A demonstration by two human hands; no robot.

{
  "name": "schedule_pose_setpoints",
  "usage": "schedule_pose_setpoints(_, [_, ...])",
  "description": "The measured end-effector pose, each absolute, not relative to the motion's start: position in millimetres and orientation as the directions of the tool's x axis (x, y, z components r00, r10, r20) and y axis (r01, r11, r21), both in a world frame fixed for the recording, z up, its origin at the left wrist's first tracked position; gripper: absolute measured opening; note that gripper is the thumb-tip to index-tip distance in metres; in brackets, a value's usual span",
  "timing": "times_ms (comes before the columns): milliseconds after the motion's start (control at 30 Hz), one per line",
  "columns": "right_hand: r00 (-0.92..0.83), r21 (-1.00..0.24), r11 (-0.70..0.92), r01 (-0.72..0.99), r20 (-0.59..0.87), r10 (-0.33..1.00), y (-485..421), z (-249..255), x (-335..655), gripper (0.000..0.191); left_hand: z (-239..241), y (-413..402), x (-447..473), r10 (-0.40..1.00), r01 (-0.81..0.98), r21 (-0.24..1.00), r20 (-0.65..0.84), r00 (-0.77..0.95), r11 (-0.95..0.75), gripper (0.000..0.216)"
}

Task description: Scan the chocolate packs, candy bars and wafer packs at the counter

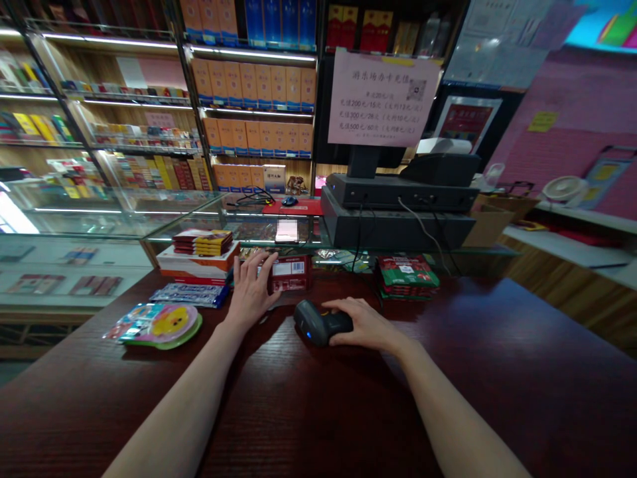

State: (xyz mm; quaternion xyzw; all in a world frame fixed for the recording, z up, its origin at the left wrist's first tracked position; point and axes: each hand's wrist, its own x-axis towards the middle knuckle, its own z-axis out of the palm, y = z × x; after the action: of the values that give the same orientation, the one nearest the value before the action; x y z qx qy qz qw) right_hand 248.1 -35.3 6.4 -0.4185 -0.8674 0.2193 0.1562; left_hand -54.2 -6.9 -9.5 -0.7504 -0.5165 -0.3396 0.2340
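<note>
A black barcode scanner [311, 325] with a small blue light lies low over the dark wooden counter. My right hand [365, 324] is closed around its handle. Farther left, my left hand [249, 292] is open, its fingers apart, beside a dark red package [292, 273] with a white label and barcode. Whether the fingertips touch that package I cannot tell. Left of this hand are blue-and-silver packets [189, 294] and a white-and-orange box [196, 265] topped by red and yellow packets [213, 243]. A toy pack with a yellow figure [166, 325] lies nearer.
Behind the wooden counter [308, 411] is a glass display case [189, 206]. A black register [398, 212] with a screen bearing a paper sign [381, 99] stands on it, cables hanging down. Green-and-red packets [408, 275] are stacked at right. Stocked shelves [253, 113] line the back wall.
</note>
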Motion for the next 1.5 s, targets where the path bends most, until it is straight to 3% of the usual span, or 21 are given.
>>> schedule_pose_setpoints(167, [-0.543,-0.622,0.531,0.575,0.195,0.817,-30.6,4.4,251.7,0.044,-8.7,-8.0,-50.6,0.593,0.927,-0.018,0.764,0.254,-0.374,0.083])
schedule_pose_setpoints(367, [-0.334,-0.702,0.498,0.509,0.372,0.866,-24.1,-3.6,243.6,0.029,-4.4,-12.3,-43.5,0.585,0.913,-0.014,0.764,0.273,-0.408,0.083])
schedule_pose_setpoints(567, [-0.141,-0.826,0.446,0.344,0.424,0.895,-16.1,-9.7,233.1,0.037,-0.7,-15.2,-32.6,0.551,0.894,-0.042,0.775,0.311,-0.446,0.081])
schedule_pose_setpoints(767, [-0.05,-0.86,0.425,0.283,0.429,0.902,-12.8,-6.9,226.5,0.047,2.1,-16.8,-20.8,0.531,0.869,-0.053,0.773,0.347,-0.492,0.081])
schedule_pose_setpoints(1100, [0.079,-0.894,0.386,0.228,0.412,0.908,-8.0,-3.7,225.0,0.046,5.9,-16.9,-10.1,0.513,0.846,-0.075,0.766,0.388,-0.527,0.083])
schedule_pose_setpoints(1267, [0.108,-0.893,0.385,0.232,0.417,0.902,-8.4,-3.1,224.5,0.034,5.6,-17.0,-10.2,0.528,0.851,-0.061,0.76,0.379,-0.522,0.081])
schedule_pose_setpoints(1500, [0.11,-0.892,0.384,0.239,0.418,0.902,-9.8,2.3,225.0,0.028,2.9,-13.0,-11.0,0.614,0.866,-0.007,0.702,0.361,-0.501,0.088])
